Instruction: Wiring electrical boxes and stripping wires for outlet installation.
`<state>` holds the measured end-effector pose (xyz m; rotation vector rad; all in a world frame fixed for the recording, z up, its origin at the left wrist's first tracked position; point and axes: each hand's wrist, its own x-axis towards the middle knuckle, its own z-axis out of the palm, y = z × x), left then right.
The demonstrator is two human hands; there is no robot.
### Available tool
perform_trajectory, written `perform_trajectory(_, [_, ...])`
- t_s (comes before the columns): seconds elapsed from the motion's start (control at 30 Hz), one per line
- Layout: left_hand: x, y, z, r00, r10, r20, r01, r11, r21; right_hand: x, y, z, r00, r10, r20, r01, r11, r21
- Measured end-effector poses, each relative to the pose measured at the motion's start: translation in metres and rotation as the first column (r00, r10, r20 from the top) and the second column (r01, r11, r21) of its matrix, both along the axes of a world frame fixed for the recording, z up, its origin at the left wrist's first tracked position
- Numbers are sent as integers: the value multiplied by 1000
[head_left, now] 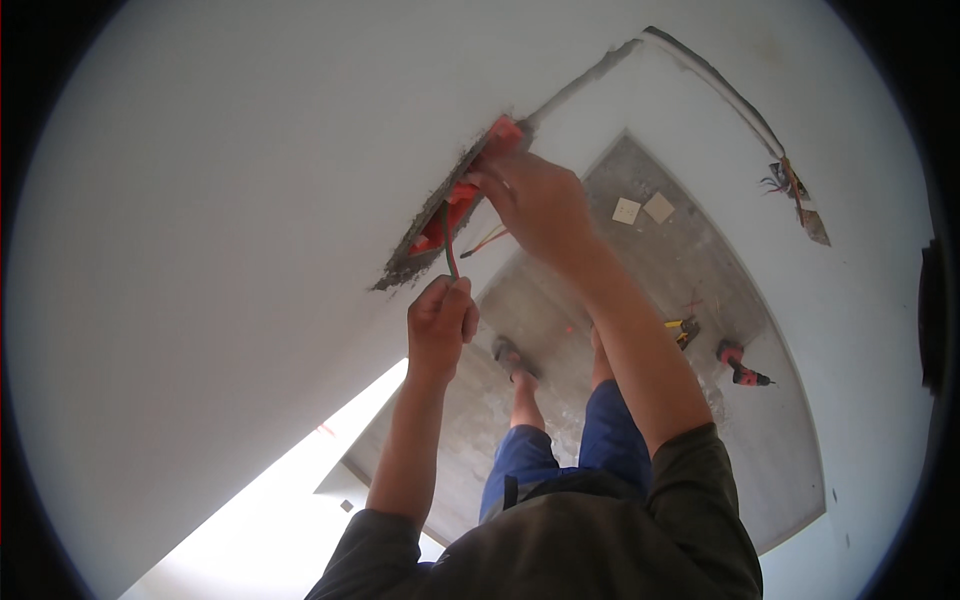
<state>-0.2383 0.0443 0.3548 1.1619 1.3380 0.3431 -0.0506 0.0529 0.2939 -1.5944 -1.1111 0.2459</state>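
A red electrical wall box [428, 236] sits in a rough-edged recess in the white wall in front of me. From it runs a short bundle of red and dark electrical wires [449, 248], and my left hand [438, 322] is closed around their lower part. My right hand [540, 205] is at the upper part of the box, fingers bent together against its edge; whatever they grip is hidden behind them. Between the hands, more loose wires [486, 241] stick out, orange and pale, with a dark end.
A conduit in a chased groove [720, 85] leads to another opening with loose wires [785, 182] on the right wall. On the concrete floor [740, 440] lie two pale square plates [641, 209], yellow-handled pliers [686, 330] and a red cordless drill [742, 364].
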Motion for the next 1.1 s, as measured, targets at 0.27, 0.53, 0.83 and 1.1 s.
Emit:
perform_trajectory(0.27, [-12, 4, 0, 995, 3, 102, -2, 1000, -5, 3, 15, 13, 999, 45, -23, -50, 920, -389])
perform_trajectory(0.53, [-35, 2, 11, 915, 115, 386, -40, 979, -198, -9, 14, 4, 969, -99, -226, 25, 951, -309])
perform_trajectory(0.83, [-74, -5, 6, 906, -49, 419, 110, 987, -121, -18, -18, -24, 994, 4, -107, -22, 985, -170])
perform_trajectory(1.1, [-74, -13, -2, 846, -45, 531, 145, 978, -148, -3, -20, -17, 982, 186, -36, -182, 871, -456])
